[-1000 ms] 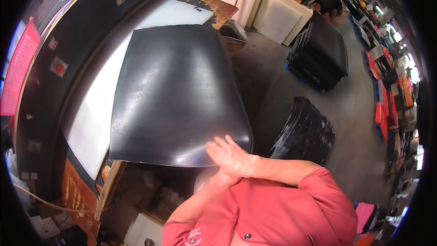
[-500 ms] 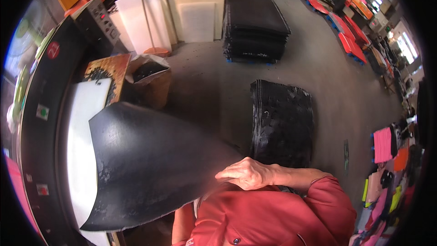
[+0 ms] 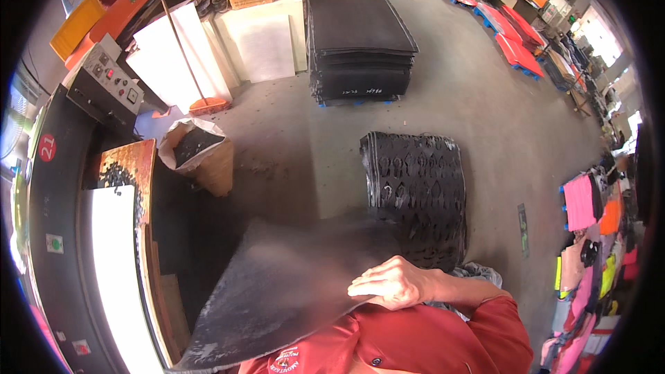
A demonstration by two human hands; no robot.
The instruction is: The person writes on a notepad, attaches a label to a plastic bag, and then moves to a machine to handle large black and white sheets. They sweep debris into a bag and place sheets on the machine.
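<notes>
One blurred black sheet [image 3: 277, 298]: right hand [image 3: 393, 284] gripping it, left hand hidden.

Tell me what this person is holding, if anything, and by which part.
A black sheet, held at its near edge between the right hand's thumb and fingers. The left hand is out of sight; its hold cannot be told.

An orange long-handled sweeping tool [image 3: 209, 105] is leaned against a white panel [image 3: 206, 62]; an open sack [image 3: 213, 170] nearby is partly filled with black scraps [image 3: 195, 145], a cardboard box [image 3: 251, 0] is set farther back, and pink material [image 3: 580, 202] is stacked at the right
</notes>
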